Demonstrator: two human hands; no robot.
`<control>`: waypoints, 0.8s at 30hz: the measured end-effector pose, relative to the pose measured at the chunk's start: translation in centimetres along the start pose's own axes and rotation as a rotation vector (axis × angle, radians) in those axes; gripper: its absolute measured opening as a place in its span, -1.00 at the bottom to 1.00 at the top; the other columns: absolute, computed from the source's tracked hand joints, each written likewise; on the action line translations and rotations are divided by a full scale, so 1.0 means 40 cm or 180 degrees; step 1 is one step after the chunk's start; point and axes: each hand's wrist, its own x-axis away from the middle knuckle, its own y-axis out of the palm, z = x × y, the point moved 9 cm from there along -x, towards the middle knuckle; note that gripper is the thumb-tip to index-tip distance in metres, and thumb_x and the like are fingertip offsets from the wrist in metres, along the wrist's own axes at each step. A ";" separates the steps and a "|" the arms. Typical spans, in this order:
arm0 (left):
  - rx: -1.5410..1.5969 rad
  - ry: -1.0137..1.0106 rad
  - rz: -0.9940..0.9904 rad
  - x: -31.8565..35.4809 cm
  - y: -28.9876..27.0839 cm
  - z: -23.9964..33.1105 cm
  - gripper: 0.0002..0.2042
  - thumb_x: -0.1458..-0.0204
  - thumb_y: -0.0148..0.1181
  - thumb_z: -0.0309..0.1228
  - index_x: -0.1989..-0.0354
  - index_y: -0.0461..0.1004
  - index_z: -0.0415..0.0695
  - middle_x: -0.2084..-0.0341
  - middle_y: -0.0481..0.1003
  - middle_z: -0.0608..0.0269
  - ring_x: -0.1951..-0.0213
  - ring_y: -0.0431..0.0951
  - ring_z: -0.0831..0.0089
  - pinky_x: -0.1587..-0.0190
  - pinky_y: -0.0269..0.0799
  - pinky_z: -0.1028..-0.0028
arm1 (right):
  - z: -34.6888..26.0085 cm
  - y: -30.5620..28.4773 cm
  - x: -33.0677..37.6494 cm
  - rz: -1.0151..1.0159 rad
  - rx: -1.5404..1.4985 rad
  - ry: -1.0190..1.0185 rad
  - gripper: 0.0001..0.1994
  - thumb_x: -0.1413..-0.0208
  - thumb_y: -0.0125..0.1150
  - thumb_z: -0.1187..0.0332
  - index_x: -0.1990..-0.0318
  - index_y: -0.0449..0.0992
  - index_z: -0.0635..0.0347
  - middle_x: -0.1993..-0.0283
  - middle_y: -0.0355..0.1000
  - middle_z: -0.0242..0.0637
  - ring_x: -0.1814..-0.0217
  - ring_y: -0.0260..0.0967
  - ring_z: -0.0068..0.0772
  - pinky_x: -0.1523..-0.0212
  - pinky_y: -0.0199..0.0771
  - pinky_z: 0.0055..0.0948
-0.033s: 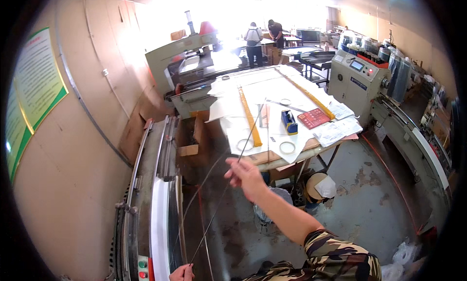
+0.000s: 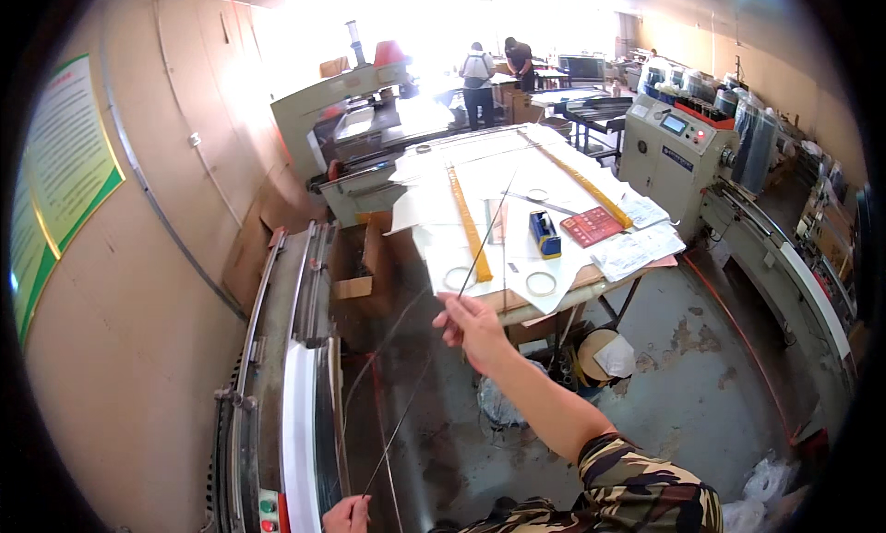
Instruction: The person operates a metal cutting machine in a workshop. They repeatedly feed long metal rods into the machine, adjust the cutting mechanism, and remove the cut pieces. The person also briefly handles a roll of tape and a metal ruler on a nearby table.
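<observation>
My right hand is raised before me at mid-height, its thumb and fingers pinched round a long thin dark strip. Low down at the lower edge, my left hand is closed on the lower end of the same strip; part of this hand is cut off by the picture. The strip runs slantwise between both hands, and its upper part extends beyond the right hand over the worktable. A looser thin strand curves down left of it; I cannot tell whether it belongs to the strip.
Two yellow rulers, a blue tape dispenser, a red box, tape rolls and papers lie on the table. Left stands a railed machine; right, a control cabinet. Two people stand far back.
My right hand has shifted slightly up and right, still pinching the strip. The left hand stays nearly in place. The whole view has moved a little.
</observation>
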 end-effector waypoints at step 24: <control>-0.1059 0.2438 -0.0556 -1.322 0.946 0.598 -0.66 -0.23 -0.02 -0.13 0.41 0.53 -0.11 0.44 0.58 0.01 0.33 0.58 -0.06 0.27 0.44 0.06 | 0.278 -0.639 0.398 0.3046 0.0818 0.0885 -0.78 -0.15 0.37 0.32 0.22 0.64 0.33 0.34 0.56 -0.37 0.36 0.45 -0.58 0.30 0.48 -0.54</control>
